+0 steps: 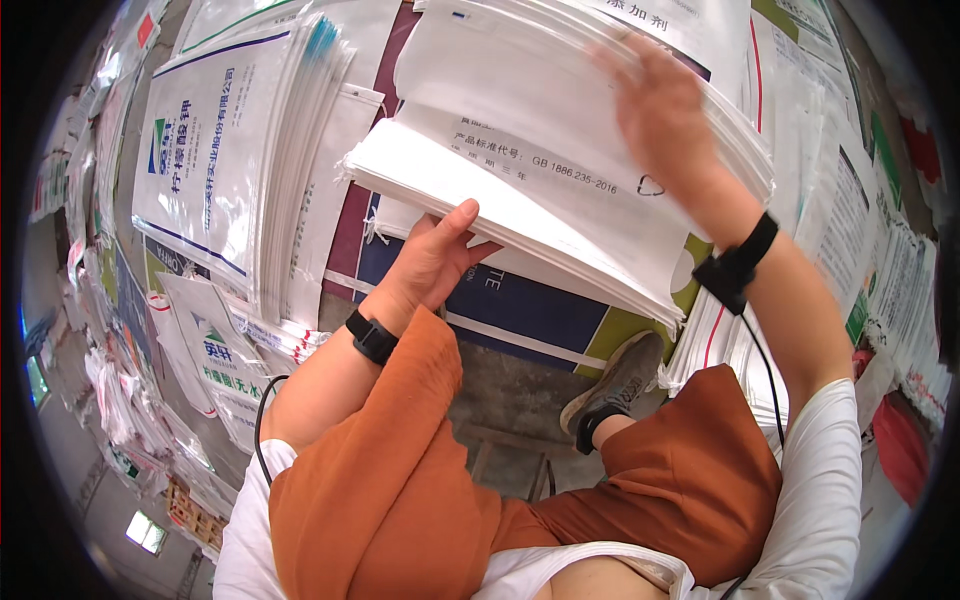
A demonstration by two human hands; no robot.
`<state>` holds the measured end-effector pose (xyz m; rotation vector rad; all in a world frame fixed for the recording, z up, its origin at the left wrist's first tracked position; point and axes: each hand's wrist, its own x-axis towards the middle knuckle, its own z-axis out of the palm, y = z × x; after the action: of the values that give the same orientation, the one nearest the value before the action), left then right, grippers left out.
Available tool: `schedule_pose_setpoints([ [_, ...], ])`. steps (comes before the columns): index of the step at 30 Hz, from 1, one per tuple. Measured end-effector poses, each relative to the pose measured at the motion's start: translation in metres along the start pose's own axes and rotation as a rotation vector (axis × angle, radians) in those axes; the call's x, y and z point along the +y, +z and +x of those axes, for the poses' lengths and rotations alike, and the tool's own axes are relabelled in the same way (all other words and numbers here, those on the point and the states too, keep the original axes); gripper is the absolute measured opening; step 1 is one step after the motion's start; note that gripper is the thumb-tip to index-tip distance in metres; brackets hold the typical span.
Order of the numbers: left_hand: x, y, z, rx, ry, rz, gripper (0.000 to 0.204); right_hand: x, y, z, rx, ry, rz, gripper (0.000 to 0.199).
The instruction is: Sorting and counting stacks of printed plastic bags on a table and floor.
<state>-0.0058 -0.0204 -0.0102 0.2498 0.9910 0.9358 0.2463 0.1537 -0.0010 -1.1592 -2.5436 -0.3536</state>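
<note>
A stack of flat white woven sacks (pixel 560 235) with dark print lies in front of me, its upper sacks bent up and folded over. At the stack's near left edge is my left hand (pixel 435 258), closed with its thumb against the edges and its fingers partly hidden below. Over the right part of the raised sacks is my right hand (pixel 665 115), smeared by motion. Its fingertips are near the lifted white sheet (pixel 500 65), but whether they grip it cannot be made out. Black straps with cables circle both wrists.
Another stack of printed white sacks (pixel 215 150) stands to the left, with more bundles (pixel 850 220) at the right. Blue, green and maroon printed sacks (pixel 530 305) lie under the middle stack. My shoe (pixel 625 375) rests on the grey floor just below it.
</note>
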Motion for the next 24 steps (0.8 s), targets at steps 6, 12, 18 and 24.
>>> schedule_pose_setpoints([
  [6, 0.001, 0.008, -0.001, -0.009, -0.004, 0.007, 0.081, -0.005, 0.0, -0.042, -0.494, -0.3, 0.193, 0.047],
  [12, 0.001, 0.009, 0.008, -0.006, 0.007, 0.025, 0.083, -0.035, -0.02, -0.045, -0.497, -0.019, 0.792, 0.038],
  [18, 0.001, 0.013, 0.007, -0.001, 0.034, 0.037, 0.083, -0.06, -0.039, -0.043, -0.645, 0.082, 1.065, 0.039],
  [24, 0.002, 0.015, 0.006, 0.014, 0.034, 0.041, 0.081, -0.055, -0.025, -0.054, -0.699, 0.263, 1.133, 0.031],
])
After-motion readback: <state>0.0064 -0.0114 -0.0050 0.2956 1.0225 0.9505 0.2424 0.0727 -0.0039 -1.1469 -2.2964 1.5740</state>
